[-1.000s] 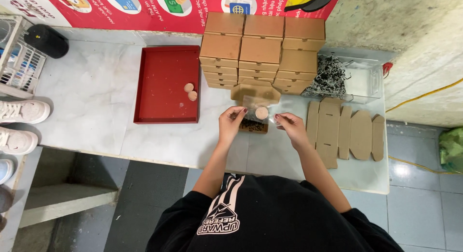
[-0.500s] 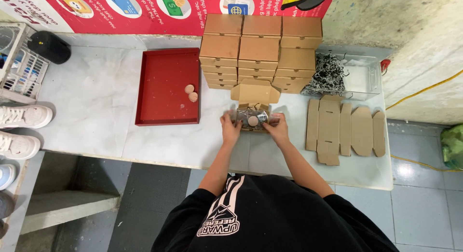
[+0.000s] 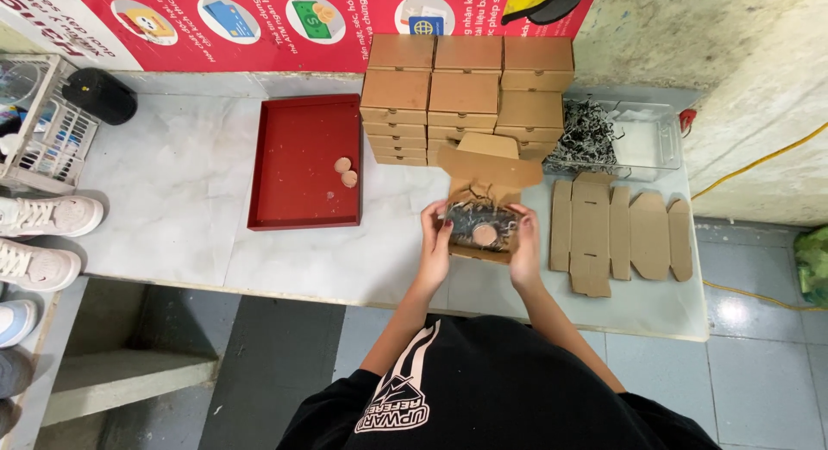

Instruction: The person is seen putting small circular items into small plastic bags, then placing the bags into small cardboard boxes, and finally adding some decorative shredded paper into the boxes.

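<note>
An open brown cardboard box [image 3: 487,178] is lifted and tilted over the white marble table [image 3: 172,200], its lid flap raised toward the back. Inside lie dark shredded paper and a small round tan disc [image 3: 485,234] under clear wrap. My left hand [image 3: 435,239] grips the box's left side. My right hand [image 3: 523,243] grips its right side.
A red tray [image 3: 293,165] with two tan discs [image 3: 346,171] sits to the left. Closed brown boxes [image 3: 466,92] are stacked at the back. A clear bin of shredded paper [image 3: 604,135] and flat box blanks [image 3: 617,234] lie to the right. Shoes [image 3: 43,217] and a wire rack [image 3: 39,122] are at far left.
The wrapped disc went from held between my hands down into the box. Both hands then took the box's sides and lifted it, tilted, slightly to the right.
</note>
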